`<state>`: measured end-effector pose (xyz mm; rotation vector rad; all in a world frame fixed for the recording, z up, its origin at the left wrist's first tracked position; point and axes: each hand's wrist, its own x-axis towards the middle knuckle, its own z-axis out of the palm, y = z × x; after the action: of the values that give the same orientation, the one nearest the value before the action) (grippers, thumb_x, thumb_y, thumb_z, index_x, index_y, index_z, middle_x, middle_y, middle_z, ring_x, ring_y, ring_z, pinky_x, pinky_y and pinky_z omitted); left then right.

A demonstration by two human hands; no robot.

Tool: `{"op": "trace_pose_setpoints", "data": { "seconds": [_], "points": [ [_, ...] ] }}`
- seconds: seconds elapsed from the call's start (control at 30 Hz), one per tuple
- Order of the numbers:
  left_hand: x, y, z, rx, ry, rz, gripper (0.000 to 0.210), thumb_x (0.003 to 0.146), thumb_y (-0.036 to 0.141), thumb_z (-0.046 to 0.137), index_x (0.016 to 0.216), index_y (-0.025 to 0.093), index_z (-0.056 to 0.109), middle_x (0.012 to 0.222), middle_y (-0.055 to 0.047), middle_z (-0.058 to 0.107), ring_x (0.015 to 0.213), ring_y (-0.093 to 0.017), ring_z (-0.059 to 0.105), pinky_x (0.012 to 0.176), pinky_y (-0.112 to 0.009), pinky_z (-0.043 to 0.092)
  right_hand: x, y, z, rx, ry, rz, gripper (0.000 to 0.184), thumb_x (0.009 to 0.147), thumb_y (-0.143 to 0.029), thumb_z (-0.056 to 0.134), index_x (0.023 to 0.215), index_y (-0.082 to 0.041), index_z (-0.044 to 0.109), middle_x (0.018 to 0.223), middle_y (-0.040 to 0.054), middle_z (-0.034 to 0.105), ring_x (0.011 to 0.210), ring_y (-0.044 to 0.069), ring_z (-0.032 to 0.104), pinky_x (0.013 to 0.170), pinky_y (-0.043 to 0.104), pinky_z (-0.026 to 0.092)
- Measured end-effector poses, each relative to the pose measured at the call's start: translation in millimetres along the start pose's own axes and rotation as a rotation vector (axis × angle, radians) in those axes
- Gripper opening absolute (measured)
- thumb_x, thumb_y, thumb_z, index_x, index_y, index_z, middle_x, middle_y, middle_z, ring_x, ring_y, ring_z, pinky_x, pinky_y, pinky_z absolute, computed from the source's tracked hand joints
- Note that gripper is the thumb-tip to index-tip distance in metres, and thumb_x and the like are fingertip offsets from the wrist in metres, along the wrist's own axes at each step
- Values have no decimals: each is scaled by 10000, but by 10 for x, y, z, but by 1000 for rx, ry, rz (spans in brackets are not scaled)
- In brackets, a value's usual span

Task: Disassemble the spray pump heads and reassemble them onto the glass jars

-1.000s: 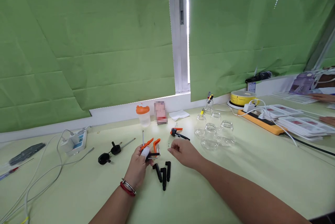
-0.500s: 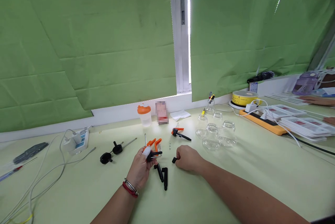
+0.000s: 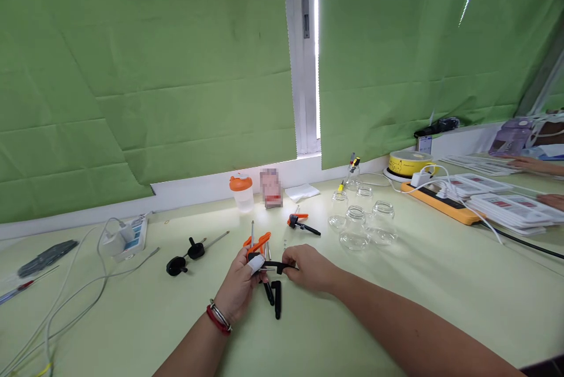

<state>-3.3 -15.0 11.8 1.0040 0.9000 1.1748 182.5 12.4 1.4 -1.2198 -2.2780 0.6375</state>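
My left hand (image 3: 240, 286), with a white wrap on the thumb, is closed round a black-and-orange part (image 3: 259, 245) that has thin metal rods. My right hand (image 3: 308, 268) pinches a black handle (image 3: 279, 267), whose near end meets the black arm of the held part; whether they are joined I cannot tell. Below the hands lie a loose black handle (image 3: 278, 300) and a second one (image 3: 268, 293), partly behind my left fingers. A similar black-and-orange part (image 3: 302, 222) rests beyond my right hand. To the left are black knobbed parts (image 3: 177, 265) with metal shafts.
Several glass jars (image 3: 355, 230) stand right of centre. An orange-lidded cup (image 3: 242, 198) is at the back wall. Cables and a white power strip (image 3: 132, 239) lie left; an orange power strip (image 3: 445, 202) lies right. Another person's hands (image 3: 537, 164) are at far right.
My right hand has moved left with the black handle, bringing it up to the part in my left hand. The left-held part has turned slightly, its rod shifting right.
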Motion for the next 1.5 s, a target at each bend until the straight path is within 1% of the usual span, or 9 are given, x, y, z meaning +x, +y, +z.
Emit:
{"op": "trace_pose_setpoints", "data": {
  "seconds": [0.13, 0.3, 0.43, 0.6, 0.77, 0.93, 1.23, 1.37, 1.5],
  "points": [
    [2, -1, 4, 28, 4, -11, 451, 755, 277, 643, 1186, 213, 526, 871, 2, 510, 624, -84, 476, 561, -242, 432, -3, -6, -20, 35, 19, -38, 91, 759, -180, 527, 802, -190, 606, 754, -2, 632, 680, 131, 531, 584, 216, 348],
    [-4, -7, 8, 44, 14, -13, 472, 738, 272, 652, 1182, 222, 501, 865, 11, 508, 634, -88, 464, 580, -242, 420, -22, -47, -20, 73, 63, -104, 149, 798, -132, 481, 848, -189, 610, 822, 15, 631, 765, 151, 548, 681, 245, 393],
    [-2, -30, -35, 182, -1, 42, 598, 628, 114, 698, 1174, 227, 482, 897, 13, 531, 758, -111, 501, 662, -233, 408, -31, -46, 33, 92, 88, -129, 186, 797, -95, 472, 892, -185, 604, 870, 32, 630, 816, 166, 552, 731, 267, 409],
    [18, -63, -91, 308, 17, 98, 536, 663, 136, 658, 1159, 216, 471, 915, 5, 546, 853, -145, 510, 737, -261, 399, -31, -45, 81, 114, 78, -151, 186, 801, -81, 467, 896, -182, 592, 888, 39, 626, 839, 174, 553, 753, 281, 414],
    [32, -90, -115, 293, 0, 86, 577, 667, 152, 646, 1200, 227, 439, 936, 4, 544, 833, -143, 507, 724, -265, 403, -28, -57, 91, 138, 93, -146, 188, 792, -72, 462, 878, -180, 589, 880, 37, 620, 836, 174, 547, 749, 282, 409],
    [14, -105, -105, 305, 10, 73, 544, 674, 167, 649, 1178, 216, 451, 952, -2, 548, 872, -152, 516, 748, -267, 406, -44, -63, 105, 193, 116, -105, 200, 778, -69, 466, 875, -183, 598, 859, 26, 622, 805, 164, 546, 719, 269, 402],
    [10, -88, -89, 318, -2, 59, 554, 685, 188, 665, 1190, 232, 440, 927, 11, 549, 866, -149, 524, 787, -285, 414, -71, -62, 112, 256, 116, -121, 255, 776, -58, 458, 920, -190, 621, 892, 30, 632, 834, 171, 554, 735, 281, 412],
    [1, -104, -67, 263, -17, 57, 556, 683, 176, 673, 1181, 243, 434, 962, 2, 551, 893, -151, 530, 814, -294, 419, -95, -80, 151, 239, 99, -185, 338, 806, -59, 429, 1048, -206, 612, 937, 48, 621, 870, 180, 554, 768, 302, 422],
    [-41, -102, -23, 172, 19, 58, 706, 651, 92, 652, 1258, 281, 344, 1016, -18, 557, 900, -156, 549, 827, -323, 431, -131, -102, 210, 267, 79, -277, 351, 849, -91, 396, 1110, -202, 604, 923, 60, 606, 839, 173, 549, 763, 304, 434]
  ]
}}
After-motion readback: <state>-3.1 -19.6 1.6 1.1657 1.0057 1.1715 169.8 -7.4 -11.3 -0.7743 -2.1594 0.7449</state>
